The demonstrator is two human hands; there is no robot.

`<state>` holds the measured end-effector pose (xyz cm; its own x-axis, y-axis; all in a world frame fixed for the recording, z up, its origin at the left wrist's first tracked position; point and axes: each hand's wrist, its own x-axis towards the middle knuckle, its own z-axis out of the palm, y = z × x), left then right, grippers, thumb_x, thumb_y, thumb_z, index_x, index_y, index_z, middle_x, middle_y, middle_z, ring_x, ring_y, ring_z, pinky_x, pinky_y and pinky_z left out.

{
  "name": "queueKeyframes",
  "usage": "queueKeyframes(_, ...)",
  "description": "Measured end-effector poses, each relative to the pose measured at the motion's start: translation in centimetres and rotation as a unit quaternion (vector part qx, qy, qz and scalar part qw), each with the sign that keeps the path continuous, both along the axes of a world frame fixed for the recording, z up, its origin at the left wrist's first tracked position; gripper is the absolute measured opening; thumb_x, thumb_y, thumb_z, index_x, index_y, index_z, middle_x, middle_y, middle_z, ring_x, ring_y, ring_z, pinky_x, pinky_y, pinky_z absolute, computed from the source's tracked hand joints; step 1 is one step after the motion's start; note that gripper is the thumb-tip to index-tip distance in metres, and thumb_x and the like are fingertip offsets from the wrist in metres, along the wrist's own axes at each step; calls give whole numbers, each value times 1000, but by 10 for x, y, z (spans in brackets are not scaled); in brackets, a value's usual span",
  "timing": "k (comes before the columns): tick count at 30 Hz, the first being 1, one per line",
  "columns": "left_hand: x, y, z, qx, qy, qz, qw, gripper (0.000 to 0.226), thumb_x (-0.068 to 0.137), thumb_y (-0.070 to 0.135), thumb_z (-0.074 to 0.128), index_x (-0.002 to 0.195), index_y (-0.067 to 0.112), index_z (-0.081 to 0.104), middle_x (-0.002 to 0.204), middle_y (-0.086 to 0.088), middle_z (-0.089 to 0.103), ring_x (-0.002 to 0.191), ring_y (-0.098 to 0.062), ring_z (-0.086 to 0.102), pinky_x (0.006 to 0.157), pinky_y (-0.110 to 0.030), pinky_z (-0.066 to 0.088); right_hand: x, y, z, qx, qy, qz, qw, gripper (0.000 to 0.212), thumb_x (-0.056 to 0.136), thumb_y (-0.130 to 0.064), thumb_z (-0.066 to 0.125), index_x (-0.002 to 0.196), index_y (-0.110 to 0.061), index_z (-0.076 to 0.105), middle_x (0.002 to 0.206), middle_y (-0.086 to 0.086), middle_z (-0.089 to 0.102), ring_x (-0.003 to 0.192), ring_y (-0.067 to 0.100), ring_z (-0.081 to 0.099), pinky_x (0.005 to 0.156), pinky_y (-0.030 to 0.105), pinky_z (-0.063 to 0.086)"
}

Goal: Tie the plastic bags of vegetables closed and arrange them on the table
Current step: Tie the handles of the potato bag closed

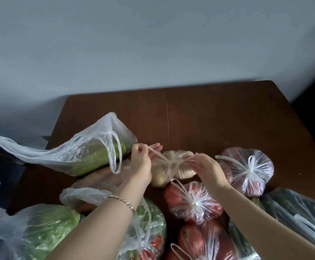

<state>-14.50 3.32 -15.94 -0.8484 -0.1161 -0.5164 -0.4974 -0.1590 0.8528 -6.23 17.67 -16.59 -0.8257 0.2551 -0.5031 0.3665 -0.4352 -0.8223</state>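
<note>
The bag of pale vegetables (177,166) sits mid-frame on the counter (209,119); our left hand (140,162) and right hand (207,166) each pinch 1 handle strip (157,153). We should pull both outward evenly, keeping the knot low against the gathered neck.

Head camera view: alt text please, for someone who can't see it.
The left hand and right hand each pinch a handle of a clear plastic bag of pale tan vegetables, tying it on a brown wooden table. A knotted clear bag of red vegetables lies nearer the camera; an open clear bag of long green vegetables lies left.
</note>
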Motion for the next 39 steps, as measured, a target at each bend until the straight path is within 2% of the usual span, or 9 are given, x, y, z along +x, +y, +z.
queueKeyframes(2,-2,3,7,47,7,-12,999,26,99,7,31,75,13,39,67,-8,54,58,-17,50,69,-33,49,-11,-8,5,-28,45,-2,999,24,92,-7,45,75,-2,61,75,9,64,81,20,59,86,31,45)
queueKeyframes(6,-5,-7,-7,-149,74,-178,970,27,97,10,39,72,20,42,58,-1,48,52,-13,41,54,-27,37,-18,-6,-1,58,19,10,998,32,90,-7,53,58,-10,57,50,-3,49,60,15,43,71,32,39)
queueKeyframes(10,3,-7,-14,-200,102,-273,935,28,96,12,45,71,27,45,63,1,52,61,-16,50,63,-31,44,-15,2,1,192,3,69,979,23,87,-4,55,65,-1,61,58,7,50,57,13,44,58,20,41)
queueKeyframes(12,9,-3,-12,-208,110,-299,925,26,94,12,49,72,26,46,66,4,53,63,-12,51,66,-19,43,-15,2,5,219,5,59,974,22,88,-6,56,68,-2,64,57,5,52,55,11,46,53,13,43)
queueKeyframes(17,23,-3,-21,-200,116,-371,899,17,80,20,67,97,17,67,71,8,55,76,-10,53,80,-23,42,-16,-7,24,278,84,115,950,15,86,-11,61,78,-5,71,76,1,66,67,-1,58,68,13,46)
queueKeyframes(22,27,5,-7,-126,119,-313,934,16,85,14,65,71,7,70,48,15,57,54,5,51,64,-13,39,-25,-15,28,379,124,144,906,11,85,-12,63,80,-9,72,82,-11,59,73,-4,56,66,7,41)
queueKeyframes(27,27,5,-4,-78,61,-192,976,20,84,10,63,69,22,68,67,7,62,68,-5,56,68,-15,42,-26,-7,13,411,14,143,900,34,89,-12,56,122,-11,56,105,-2,61,88,9,53,71,11,36)
queueKeyframes(34,32,10,-2,-41,42,-142,988,12,88,7,59,83,8,69,45,12,58,42,4,53,50,-6,41,-31,-20,4,377,11,234,896,19,89,-20,57,89,-6,70,76,2,63,68,13,54,64,25,42)
queueKeyframes(39,29,6,-5,-9,36,-117,992,23,91,9,55,72,12,68,48,5,54,39,0,44,47,-11,38,-37,-25,2,341,21,246,907,20,91,-23,56,94,-9,69,76,-5,68,73,3,61,73,20,45)
